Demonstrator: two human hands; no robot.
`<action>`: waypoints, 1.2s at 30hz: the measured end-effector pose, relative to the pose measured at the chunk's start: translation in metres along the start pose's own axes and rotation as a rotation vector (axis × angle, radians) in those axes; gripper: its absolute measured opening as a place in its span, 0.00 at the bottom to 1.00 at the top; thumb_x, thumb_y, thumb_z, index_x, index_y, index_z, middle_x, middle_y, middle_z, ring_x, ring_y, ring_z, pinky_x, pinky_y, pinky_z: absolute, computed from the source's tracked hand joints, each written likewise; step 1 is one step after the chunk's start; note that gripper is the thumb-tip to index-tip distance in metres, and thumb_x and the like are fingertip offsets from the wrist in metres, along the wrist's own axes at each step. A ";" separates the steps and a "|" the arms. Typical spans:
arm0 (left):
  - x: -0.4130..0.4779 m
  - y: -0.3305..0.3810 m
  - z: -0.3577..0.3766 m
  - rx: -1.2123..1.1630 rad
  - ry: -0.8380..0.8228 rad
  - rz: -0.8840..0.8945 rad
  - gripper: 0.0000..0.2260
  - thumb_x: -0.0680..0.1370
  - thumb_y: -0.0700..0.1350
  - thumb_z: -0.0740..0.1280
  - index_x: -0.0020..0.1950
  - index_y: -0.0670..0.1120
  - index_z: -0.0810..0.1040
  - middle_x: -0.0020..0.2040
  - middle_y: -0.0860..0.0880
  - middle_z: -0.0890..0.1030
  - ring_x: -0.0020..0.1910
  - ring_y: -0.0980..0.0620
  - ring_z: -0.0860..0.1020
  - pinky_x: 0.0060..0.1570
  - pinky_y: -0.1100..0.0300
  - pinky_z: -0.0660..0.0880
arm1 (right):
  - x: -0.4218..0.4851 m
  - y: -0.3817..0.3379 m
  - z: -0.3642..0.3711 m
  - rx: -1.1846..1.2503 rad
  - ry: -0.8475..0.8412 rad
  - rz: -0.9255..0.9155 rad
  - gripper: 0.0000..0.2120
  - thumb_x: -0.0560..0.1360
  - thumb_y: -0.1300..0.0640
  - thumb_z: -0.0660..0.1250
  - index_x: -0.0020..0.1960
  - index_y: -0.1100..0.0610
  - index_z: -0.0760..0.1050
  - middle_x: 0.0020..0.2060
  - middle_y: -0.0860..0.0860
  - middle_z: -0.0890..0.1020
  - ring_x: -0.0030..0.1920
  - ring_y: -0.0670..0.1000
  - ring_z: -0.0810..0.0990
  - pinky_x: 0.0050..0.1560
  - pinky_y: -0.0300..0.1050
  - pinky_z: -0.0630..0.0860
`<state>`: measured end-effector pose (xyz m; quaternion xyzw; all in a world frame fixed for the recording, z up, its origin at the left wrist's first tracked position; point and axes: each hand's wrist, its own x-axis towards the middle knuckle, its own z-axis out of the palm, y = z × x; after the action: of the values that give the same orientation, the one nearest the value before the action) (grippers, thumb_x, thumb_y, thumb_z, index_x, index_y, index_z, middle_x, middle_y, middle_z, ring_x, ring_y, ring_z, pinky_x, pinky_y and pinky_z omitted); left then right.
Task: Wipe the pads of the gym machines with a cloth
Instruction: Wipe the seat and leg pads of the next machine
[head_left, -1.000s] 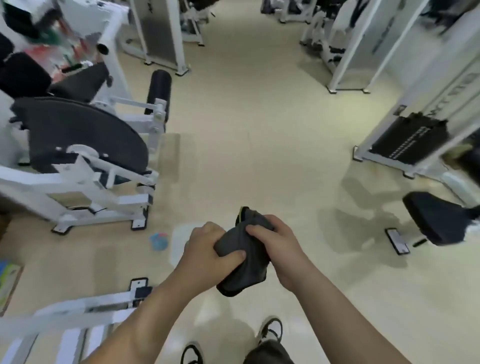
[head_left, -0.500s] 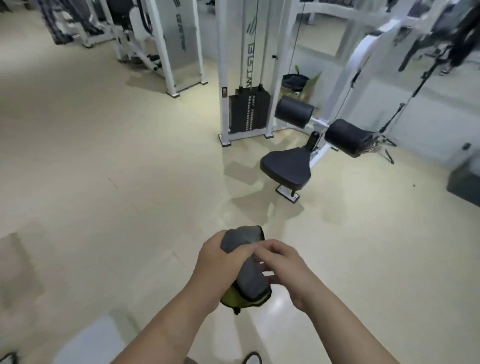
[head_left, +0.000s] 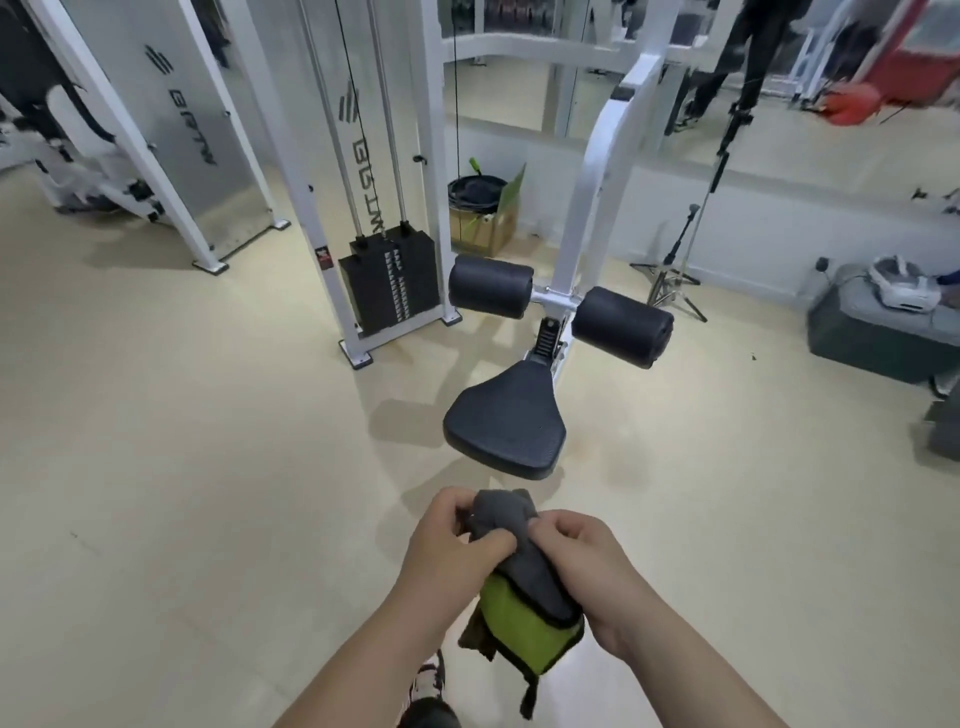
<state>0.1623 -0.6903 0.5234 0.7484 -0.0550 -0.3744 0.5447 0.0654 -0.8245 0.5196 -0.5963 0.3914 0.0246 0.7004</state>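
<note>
Both hands, left hand (head_left: 457, 551) and right hand (head_left: 587, 566), grip the bunched cloth (head_left: 519, 582) between them. It looks soft and light, best held wadded in one palm. The seat pad (head_left: 504, 426) sits just ahead.

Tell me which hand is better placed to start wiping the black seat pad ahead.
Probably the left. The left hand grips the bunched top of the cloth, the end nearest the seat pad; the right hand only pinches a fold at its side.
</note>
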 end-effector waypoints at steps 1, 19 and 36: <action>0.029 0.006 -0.003 -0.034 -0.050 -0.025 0.24 0.64 0.51 0.76 0.59 0.56 0.78 0.57 0.53 0.84 0.58 0.55 0.81 0.61 0.52 0.79 | 0.023 -0.015 0.000 0.010 0.024 0.005 0.14 0.82 0.57 0.65 0.39 0.56 0.79 0.37 0.54 0.83 0.37 0.50 0.79 0.36 0.41 0.73; 0.390 0.073 0.028 0.339 -0.140 -0.083 0.07 0.79 0.44 0.68 0.48 0.56 0.82 0.45 0.51 0.85 0.49 0.47 0.83 0.52 0.52 0.80 | 0.371 -0.086 -0.093 -0.204 0.392 0.178 0.10 0.78 0.56 0.64 0.49 0.60 0.81 0.43 0.54 0.85 0.41 0.52 0.79 0.44 0.46 0.76; 0.568 -0.073 0.044 1.439 -0.319 0.673 0.28 0.75 0.73 0.59 0.65 0.57 0.79 0.69 0.46 0.73 0.64 0.40 0.72 0.59 0.39 0.70 | 0.561 0.061 -0.102 -0.528 0.690 0.311 0.14 0.80 0.41 0.58 0.54 0.48 0.78 0.51 0.50 0.76 0.56 0.56 0.76 0.55 0.53 0.77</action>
<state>0.5168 -0.9733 0.1708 0.7965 -0.5815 -0.1655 -0.0012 0.3701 -1.1364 0.1479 -0.6620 0.6667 0.0282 0.3413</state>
